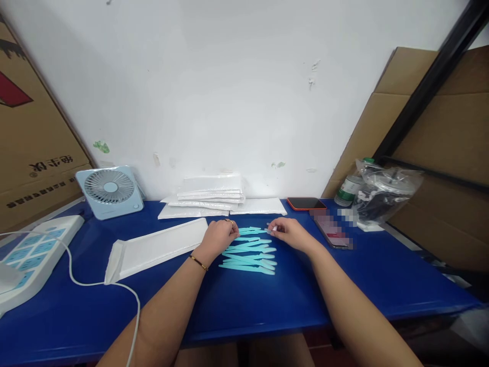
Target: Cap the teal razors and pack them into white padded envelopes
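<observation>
Several slim turquoise eyebrow razors (248, 261) with pale capped ends lie side by side on the blue table. My left hand (219, 237) is closed, its fingertips pinching the left ends of the farthest razors (252, 231). At their right ends my right hand (291, 234) is closed too, thumb and fingers together on the pale tips. How many razors the fingers grip is hidden. Left of my left hand lies a long white padded mailer (160, 247) with its flap toward the left.
Behind my hands is a stack of white mailers (208, 196) against the wall. A light-blue fan (110, 191) and a power strip (42, 250) with a white cable stand left. Two phones, one orange-edged (306, 203), a bottle (348, 189) and a plastic-bagged item (382, 196) are right.
</observation>
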Demonstrator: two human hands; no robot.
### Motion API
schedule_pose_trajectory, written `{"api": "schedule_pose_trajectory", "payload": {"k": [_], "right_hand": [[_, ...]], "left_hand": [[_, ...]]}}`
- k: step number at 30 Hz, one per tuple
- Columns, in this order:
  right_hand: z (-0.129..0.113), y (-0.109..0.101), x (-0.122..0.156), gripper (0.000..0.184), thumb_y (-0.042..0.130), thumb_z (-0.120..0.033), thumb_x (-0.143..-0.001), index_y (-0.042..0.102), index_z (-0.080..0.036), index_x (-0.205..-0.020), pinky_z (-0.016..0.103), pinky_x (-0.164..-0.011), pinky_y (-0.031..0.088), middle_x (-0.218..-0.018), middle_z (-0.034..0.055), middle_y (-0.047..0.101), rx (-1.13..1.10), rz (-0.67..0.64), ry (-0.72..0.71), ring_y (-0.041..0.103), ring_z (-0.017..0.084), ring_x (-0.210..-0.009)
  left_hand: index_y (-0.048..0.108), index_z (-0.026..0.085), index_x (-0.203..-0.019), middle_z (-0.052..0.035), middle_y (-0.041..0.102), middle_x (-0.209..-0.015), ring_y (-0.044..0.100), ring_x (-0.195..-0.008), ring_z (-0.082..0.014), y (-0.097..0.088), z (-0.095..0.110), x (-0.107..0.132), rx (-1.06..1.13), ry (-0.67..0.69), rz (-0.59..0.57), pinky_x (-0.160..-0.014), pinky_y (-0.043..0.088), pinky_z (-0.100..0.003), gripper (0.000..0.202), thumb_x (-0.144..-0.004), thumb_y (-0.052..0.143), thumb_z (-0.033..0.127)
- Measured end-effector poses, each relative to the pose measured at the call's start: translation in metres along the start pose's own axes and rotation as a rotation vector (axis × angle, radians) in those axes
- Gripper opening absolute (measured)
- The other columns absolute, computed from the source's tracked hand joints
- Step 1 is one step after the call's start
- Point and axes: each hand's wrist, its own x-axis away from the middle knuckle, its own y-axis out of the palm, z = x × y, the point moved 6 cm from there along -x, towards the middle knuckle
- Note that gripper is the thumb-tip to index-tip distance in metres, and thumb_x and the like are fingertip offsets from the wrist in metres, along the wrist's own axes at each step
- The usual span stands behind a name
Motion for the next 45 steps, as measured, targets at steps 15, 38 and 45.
{"api": "schedule_pose_trajectory", "payload": {"k": [15, 38, 45], "right_hand": [[0.018, -0.017, -0.002, 0.015, 0.056, -0.022, -0.078, 0.068, -0.019, -0.086, 0.027, -0.068, 0.044, -0.087, 0.0048, 0.065, 0.141, 0.102, -0.006, 0.058, 0.016, -0.073], [-0.013, 0.001, -0.002, 0.013, 0.053, -0.021, -0.078, 0.065, -0.019, -0.082, 0.022, -0.058, 0.039, -0.073, 0.0005, 0.063, 0.037, 0.006, -0.122, 0.054, 0.012, -0.063], [-0.021, 0.011, -0.002, 0.016, 0.054, -0.021, -0.078, 0.068, -0.019, -0.085, 0.024, -0.062, 0.043, -0.08, 0.0028, 0.067, -0.057, 0.001, -0.182, 0.057, 0.013, -0.066]], "left_hand": [[0.066, 0.025, -0.085, 0.0015, 0.068, -0.088, 0.06, -0.085, -0.0171, -0.001, 0.014, 0.005, -0.004, 0.096, -0.069, -0.074, 0.037, -0.027, 0.015, -0.081, 0.054, 0.034], [0.065, 0.02, -0.081, -0.0044, 0.066, -0.087, 0.059, -0.081, -0.0187, 0.0, 0.006, -0.002, -0.124, 0.069, 0.046, -0.071, 0.036, -0.029, 0.025, -0.089, 0.041, 0.026], [0.065, 0.02, -0.082, -0.0035, 0.066, -0.089, 0.059, -0.083, -0.0172, -0.003, 0.021, 0.002, -0.057, 0.127, 0.074, -0.072, 0.037, -0.028, 0.024, -0.088, 0.043, 0.026]]}}
